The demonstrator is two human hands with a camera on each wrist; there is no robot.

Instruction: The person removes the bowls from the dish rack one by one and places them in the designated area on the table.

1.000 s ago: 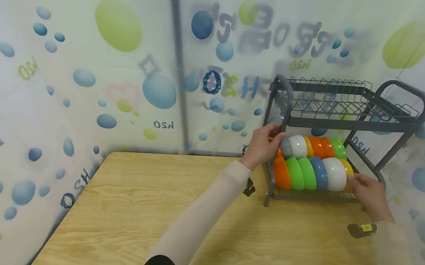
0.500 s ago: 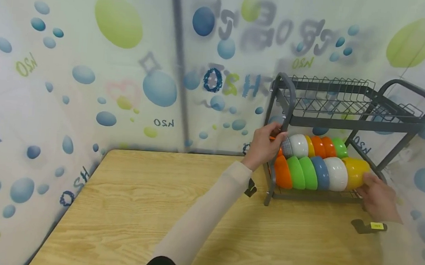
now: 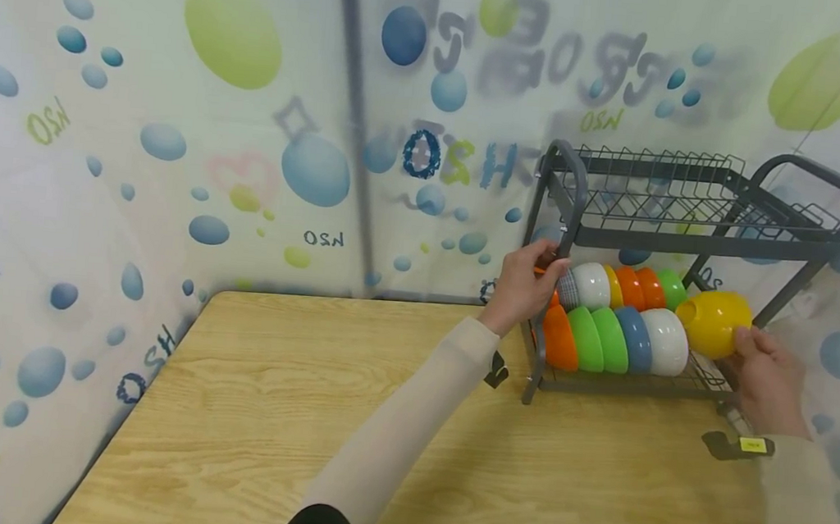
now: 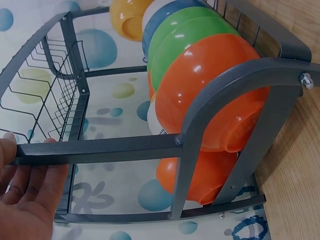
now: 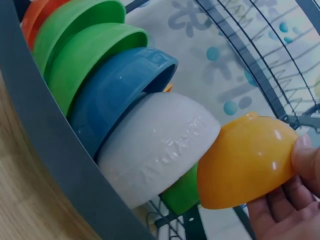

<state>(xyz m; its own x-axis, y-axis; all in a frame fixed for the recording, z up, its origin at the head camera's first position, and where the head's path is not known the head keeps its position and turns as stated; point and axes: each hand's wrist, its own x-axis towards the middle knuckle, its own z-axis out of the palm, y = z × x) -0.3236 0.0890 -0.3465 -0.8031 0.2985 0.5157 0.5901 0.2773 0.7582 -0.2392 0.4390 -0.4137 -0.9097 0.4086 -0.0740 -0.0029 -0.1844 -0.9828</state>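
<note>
My right hand (image 3: 773,380) pinches a yellow bowl (image 3: 715,322) by its edge, lifted at the right end of the front row on the dish rack's lower tier. Its neighbour is a white bowl (image 5: 160,145) with a raised pattern. At the rack's left side, my left hand (image 3: 522,286) grips the dark metal frame of the dish rack (image 3: 688,246); in the left wrist view the fingers (image 4: 35,182) curl under a bar. Blue (image 5: 120,97), green (image 5: 95,60) and orange bowls (image 4: 200,90) stand on edge in the front row.
A back row of white (image 3: 591,286), orange (image 3: 630,287) and green bowls (image 3: 672,288) stands behind. The wire upper tier (image 3: 662,199) hangs over both rows. The rack stands on a wooden table (image 3: 268,398) against a patterned curtain (image 3: 252,142).
My right hand has pulled the yellow bowl away from the white bowl, rightward and then up, tilting it. My left hand keeps its grip on the rack.
</note>
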